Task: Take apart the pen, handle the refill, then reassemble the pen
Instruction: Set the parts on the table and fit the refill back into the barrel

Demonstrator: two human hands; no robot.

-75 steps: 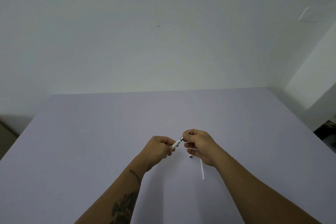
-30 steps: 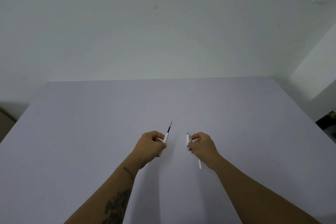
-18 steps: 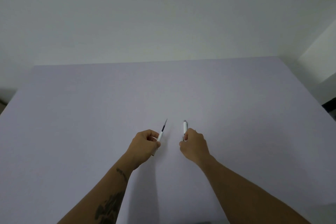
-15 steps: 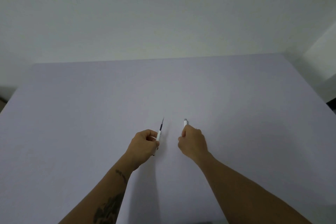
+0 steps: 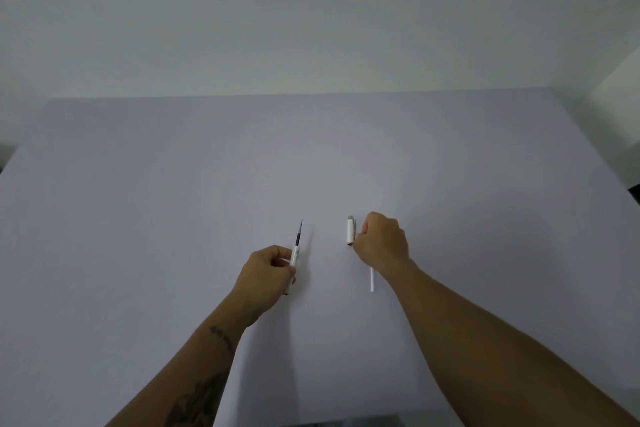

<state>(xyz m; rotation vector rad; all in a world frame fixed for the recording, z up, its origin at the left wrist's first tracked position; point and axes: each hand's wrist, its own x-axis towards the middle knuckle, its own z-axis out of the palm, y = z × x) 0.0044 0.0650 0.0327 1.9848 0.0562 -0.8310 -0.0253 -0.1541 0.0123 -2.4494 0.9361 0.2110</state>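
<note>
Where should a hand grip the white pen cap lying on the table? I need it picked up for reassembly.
Pinch the pen cap across its white middle, from above. It lies flat, pointing away; the right hand crowds its right side.

A pale lilac counter [image 5: 173,201] carries a short white cap piece [image 5: 351,230] with a metal tip and, nearer, a thin white tube [image 5: 372,280] lying flat.
</note>
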